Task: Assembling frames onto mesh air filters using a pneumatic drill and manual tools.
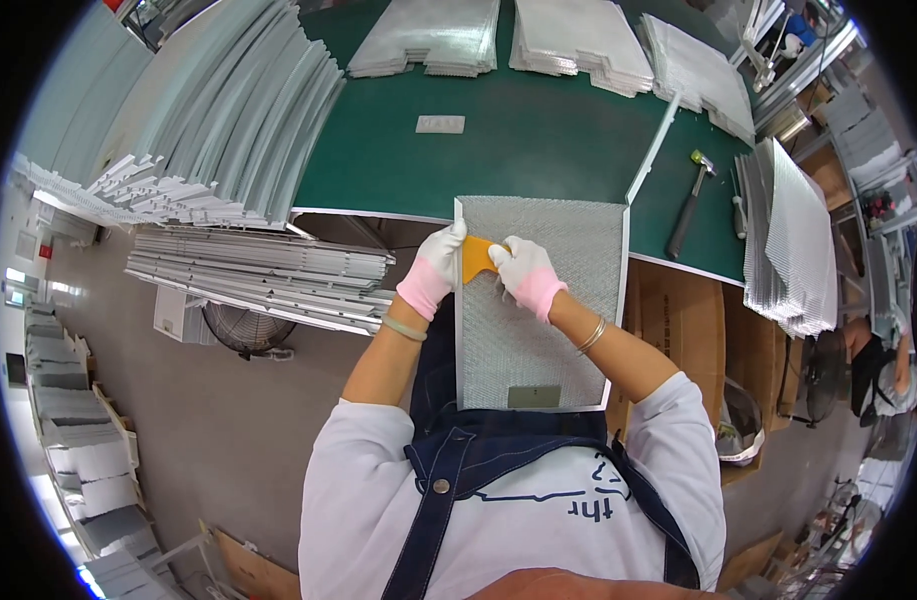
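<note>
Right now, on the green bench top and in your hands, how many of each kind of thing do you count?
Framed mesh filter panel in front of the person: 1
Orange scraper, held by left hand and right hand: 1
Stacks of mesh sheets at the far edge: 3
Hammer: 1
Small white label: 1
Total: 7

A factory workshop: green workbench (538, 130), stacked metal mesh panels (578, 40), hammer (690, 200).
</note>
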Motion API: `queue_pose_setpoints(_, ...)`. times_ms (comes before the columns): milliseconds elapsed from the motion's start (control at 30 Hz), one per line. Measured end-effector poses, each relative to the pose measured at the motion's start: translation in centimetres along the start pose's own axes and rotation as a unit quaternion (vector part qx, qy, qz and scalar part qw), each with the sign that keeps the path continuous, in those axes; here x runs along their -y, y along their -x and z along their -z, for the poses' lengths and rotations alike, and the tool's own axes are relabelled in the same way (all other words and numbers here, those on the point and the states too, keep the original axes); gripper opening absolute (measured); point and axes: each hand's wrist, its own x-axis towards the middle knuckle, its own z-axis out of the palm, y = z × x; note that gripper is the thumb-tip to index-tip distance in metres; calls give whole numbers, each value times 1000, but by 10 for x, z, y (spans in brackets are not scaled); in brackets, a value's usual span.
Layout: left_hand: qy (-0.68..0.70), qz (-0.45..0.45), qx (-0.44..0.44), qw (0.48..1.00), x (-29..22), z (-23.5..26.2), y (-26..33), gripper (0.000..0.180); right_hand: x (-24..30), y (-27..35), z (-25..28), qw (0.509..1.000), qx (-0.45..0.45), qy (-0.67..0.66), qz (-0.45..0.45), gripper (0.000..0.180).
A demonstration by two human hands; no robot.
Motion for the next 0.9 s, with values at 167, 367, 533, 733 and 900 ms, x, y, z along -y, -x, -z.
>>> queue_pose_setpoints(167, -38, -12, 28, 999, 7, 17, -3, 38, -4, -5, -2, 999, 22, 34, 19, 29)
queue_pose_setpoints(367, -166, -22, -17, 986, 1, -3, -1, 37, -3, 25, 5, 958, 35, -268, -93, 27)
queue_pose_setpoints(533, -159, -63, -40, 984, 12, 3, -7, 36, -24, 67, -8, 909, 41, -396, -126, 25)
queue_pose_setpoints(733, -70, -23, -62, 995, 3, -6, 0, 29, -64, 100, 92, 872, -286, -396, -25, 23)
queue_pose_setpoints(900, -84, -3, -31, 996, 0, -14, -4, 29, -180, 83, 209, 766, -538, 348, -57, 30)
